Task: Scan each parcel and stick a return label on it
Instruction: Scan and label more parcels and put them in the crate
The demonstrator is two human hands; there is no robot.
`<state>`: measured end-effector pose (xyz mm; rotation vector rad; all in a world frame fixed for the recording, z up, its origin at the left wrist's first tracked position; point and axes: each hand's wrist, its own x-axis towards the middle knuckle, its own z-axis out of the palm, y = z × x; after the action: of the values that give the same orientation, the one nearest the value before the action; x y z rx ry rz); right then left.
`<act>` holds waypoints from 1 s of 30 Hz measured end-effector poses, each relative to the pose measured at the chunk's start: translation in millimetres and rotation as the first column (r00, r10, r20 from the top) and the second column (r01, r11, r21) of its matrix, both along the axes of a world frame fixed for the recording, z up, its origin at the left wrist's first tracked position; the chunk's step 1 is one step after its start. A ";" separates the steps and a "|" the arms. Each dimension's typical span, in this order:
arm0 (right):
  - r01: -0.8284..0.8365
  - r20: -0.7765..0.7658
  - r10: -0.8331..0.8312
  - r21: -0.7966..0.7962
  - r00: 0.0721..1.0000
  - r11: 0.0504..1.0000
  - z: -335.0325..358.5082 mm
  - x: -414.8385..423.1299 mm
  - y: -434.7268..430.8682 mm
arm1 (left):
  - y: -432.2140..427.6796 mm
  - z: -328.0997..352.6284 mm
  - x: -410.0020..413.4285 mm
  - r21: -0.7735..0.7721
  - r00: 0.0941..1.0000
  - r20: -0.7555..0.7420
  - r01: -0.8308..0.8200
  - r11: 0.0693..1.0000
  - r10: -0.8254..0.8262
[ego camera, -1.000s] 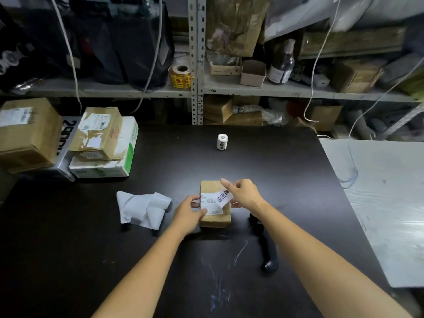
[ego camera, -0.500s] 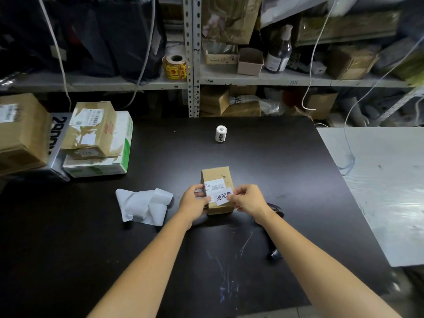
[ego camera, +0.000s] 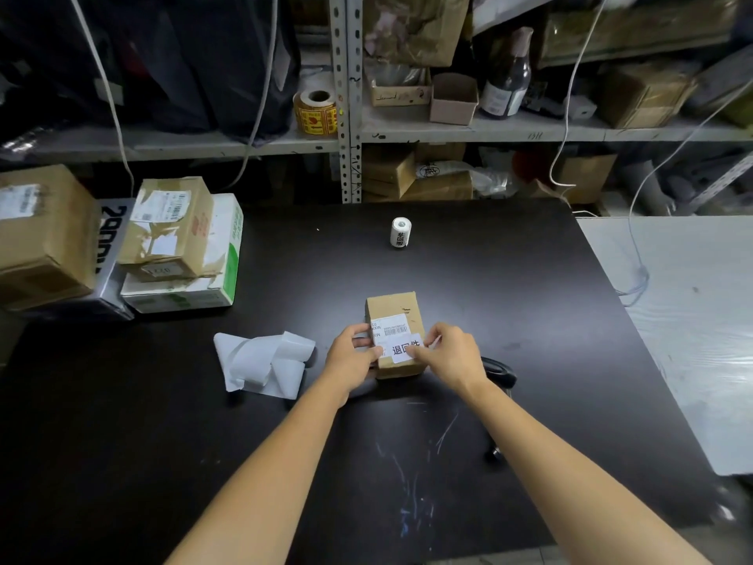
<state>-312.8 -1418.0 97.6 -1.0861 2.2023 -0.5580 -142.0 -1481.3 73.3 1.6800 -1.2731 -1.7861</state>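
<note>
Head view: left hand (ego camera: 353, 356) grips the parcel (ego camera: 393, 305) (small, brown cardboard). Right hand (ego camera: 450, 352) grasps its opposite edge, thumb pressing the return label (ego camera: 401, 349).

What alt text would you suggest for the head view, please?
On a black table, the left hand grips a small cardboard parcel while the right hand pinches a white return label down onto its top. A label roll stands behind, crumpled backing paper lies to the left, and stacked boxes sit at the far left.
</note>
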 end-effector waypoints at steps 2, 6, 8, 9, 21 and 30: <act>0.072 0.074 -0.072 -0.002 0.995 0.997 -1.9 -6.2 2.0 | 1.1 -0.3 1.0 -0.001 1.000 -0.004 0.005 1.000 -0.005; 0.188 0.381 -0.164 -0.027 0.910 0.982 -7.0 -14.8 -1.9 | 0.4 3.1 2.2 0.007 0.999 -0.027 0.026 1.000 -0.026; 0.206 0.492 -0.164 -0.033 0.855 0.978 -5.2 -14.2 -3.9 | 2.2 5.8 1.2 0.013 0.999 -0.038 0.038 0.999 -0.038; 0.205 0.534 -0.154 -0.037 0.832 0.978 -3.1 -13.0 -4.3 | 5.0 7.9 1.1 0.015 0.999 -0.043 0.034 0.999 -0.034; -0.219 0.571 0.305 -0.216 0.762 0.952 85.8 44.2 -22.0 | 65.5 103.8 66.1 -0.131 0.915 -0.132 -0.396 0.909 0.380; -0.604 0.506 0.689 -0.353 0.520 0.715 152.7 254.5 36.3 | 200.7 168.8 254.4 -0.216 0.674 -0.174 -0.738 0.640 0.718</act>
<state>-58.2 -1381.7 250.3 -1.4455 1.0713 -0.5971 112.3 -1280.6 242.2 1.6144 -0.5943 -1.0991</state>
